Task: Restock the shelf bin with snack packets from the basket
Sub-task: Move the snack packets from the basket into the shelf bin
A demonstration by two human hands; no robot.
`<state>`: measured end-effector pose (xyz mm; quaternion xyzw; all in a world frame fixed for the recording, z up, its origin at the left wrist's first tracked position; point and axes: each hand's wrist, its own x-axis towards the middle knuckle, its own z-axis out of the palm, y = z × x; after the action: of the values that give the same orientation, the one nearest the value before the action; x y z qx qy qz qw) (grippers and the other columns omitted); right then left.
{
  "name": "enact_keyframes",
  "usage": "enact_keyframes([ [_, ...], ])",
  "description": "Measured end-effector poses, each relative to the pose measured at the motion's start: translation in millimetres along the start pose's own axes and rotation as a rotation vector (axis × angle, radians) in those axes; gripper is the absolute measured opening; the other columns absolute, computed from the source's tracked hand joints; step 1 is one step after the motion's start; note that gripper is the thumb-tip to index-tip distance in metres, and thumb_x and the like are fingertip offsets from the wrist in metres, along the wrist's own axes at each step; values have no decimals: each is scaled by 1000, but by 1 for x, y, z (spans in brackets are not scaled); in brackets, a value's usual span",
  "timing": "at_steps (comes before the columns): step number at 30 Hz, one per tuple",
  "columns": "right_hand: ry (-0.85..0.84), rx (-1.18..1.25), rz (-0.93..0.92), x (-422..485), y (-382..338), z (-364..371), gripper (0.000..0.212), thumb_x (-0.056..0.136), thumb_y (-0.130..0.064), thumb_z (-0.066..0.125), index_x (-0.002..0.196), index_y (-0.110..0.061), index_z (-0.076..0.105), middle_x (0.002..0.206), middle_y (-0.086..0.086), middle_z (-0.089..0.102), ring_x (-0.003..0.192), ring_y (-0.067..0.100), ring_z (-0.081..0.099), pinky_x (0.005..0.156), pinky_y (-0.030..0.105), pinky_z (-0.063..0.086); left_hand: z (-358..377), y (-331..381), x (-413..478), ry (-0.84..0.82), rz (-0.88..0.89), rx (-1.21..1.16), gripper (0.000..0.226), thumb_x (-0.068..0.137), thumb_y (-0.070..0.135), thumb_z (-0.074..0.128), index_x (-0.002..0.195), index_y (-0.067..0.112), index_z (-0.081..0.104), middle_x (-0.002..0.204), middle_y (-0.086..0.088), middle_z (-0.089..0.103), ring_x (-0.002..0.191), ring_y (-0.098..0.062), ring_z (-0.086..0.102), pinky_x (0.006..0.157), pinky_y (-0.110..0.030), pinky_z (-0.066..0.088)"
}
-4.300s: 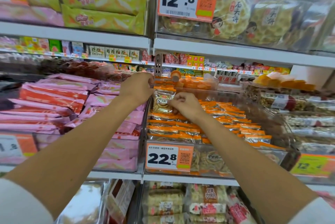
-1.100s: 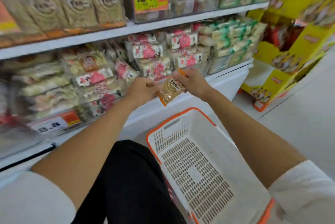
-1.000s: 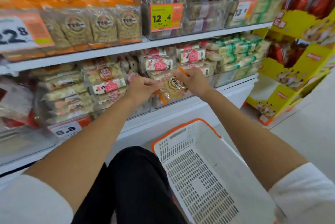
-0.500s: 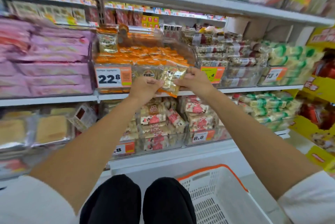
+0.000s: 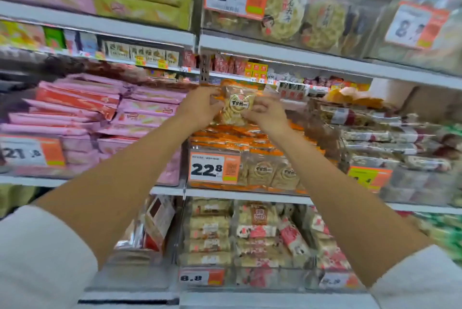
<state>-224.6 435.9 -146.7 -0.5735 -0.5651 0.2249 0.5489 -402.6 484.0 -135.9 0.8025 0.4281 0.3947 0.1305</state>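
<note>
Head view: left hand (image 5: 200, 106) and right hand (image 5: 268, 111) pinch one snack packet (image 5: 237, 108) by its sides, above the shelf bin (image 5: 272, 176). Bin packed with matching orange-edged packets; price tag (image 5: 213, 167) on its front.

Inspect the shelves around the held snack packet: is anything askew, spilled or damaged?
Nothing spilled or torn shows. On the lower shelf, one red-and-white packet lies diagonally among flat-stacked neighbours, and a carton leans in the bin left of it. The left hand and right hand hold the snack packet upright.
</note>
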Motion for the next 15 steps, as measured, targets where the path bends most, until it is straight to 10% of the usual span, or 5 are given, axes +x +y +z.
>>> enact_keyframes([
  [8,-80,-133,-73,54,18,58,33,81,-8,76,74,-17,45,59,-1,41,54,9,37,56,21,36,-7,-48,49,27,-42,52,36,93,18,58,129,17,59,82,2,57,83,-19,58,73,-28,45],
  [15,-69,-207,-159,61,33,60,24,78,-16,80,80,-10,56,76,9,62,69,16,56,66,36,48,-6,-54,54,-2,-4,94,39,92,18,63,131,13,58,103,-2,64,102,-22,61,88,-31,48],
])
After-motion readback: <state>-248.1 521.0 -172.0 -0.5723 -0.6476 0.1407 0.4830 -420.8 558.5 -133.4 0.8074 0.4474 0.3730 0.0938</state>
